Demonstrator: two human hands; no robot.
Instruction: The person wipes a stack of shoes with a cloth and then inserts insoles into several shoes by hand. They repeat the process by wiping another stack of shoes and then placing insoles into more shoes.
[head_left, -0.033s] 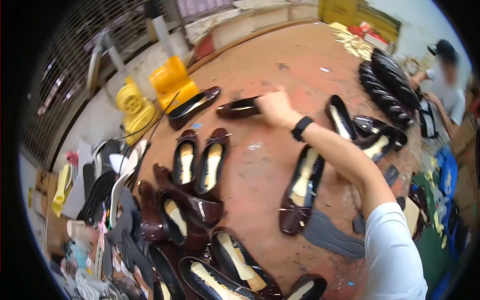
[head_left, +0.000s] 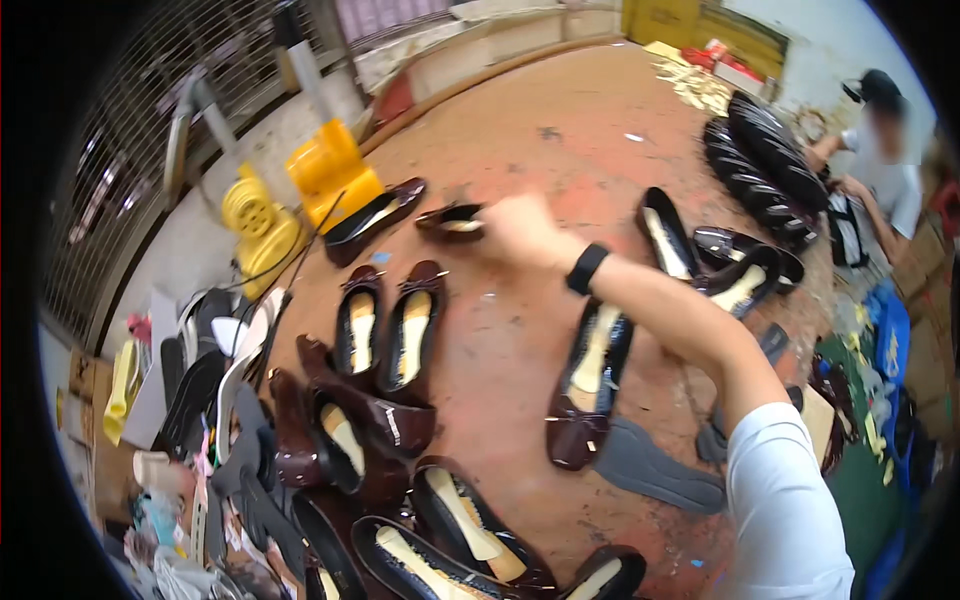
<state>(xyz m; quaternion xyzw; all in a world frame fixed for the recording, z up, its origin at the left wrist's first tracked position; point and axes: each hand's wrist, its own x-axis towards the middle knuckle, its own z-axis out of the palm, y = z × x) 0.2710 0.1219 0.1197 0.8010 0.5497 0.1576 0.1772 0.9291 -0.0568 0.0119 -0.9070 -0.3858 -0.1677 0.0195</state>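
Note:
My right hand (head_left: 520,235) reaches in from the lower right with a black band on its wrist. Motion smears it, but it appears closed round one end of a dark red, glossy flat shoe (head_left: 450,224), whose other end points left. Left of that shoe, a matching shoe (head_left: 376,220) lies beside a yellow machine part. Nearer me, a pair of bow-topped flats (head_left: 410,325) sits side by side with pale insoles showing. Another bow-topped shoe (head_left: 588,385) lies below my forearm. My left hand is out of view.
More dark red shoes (head_left: 480,530) crowd the near left. Loose grey insoles (head_left: 660,468) lie near my arm, and an insole pile (head_left: 200,370) fills the left side. Nested black shoes (head_left: 765,170) stand at the far right, beside a seated person (head_left: 885,170). A yellow machine (head_left: 335,170) borders the table.
My right hand has moved a little to the left and covers more of the shoe, which looks slightly turned. The whole view has shifted slightly.

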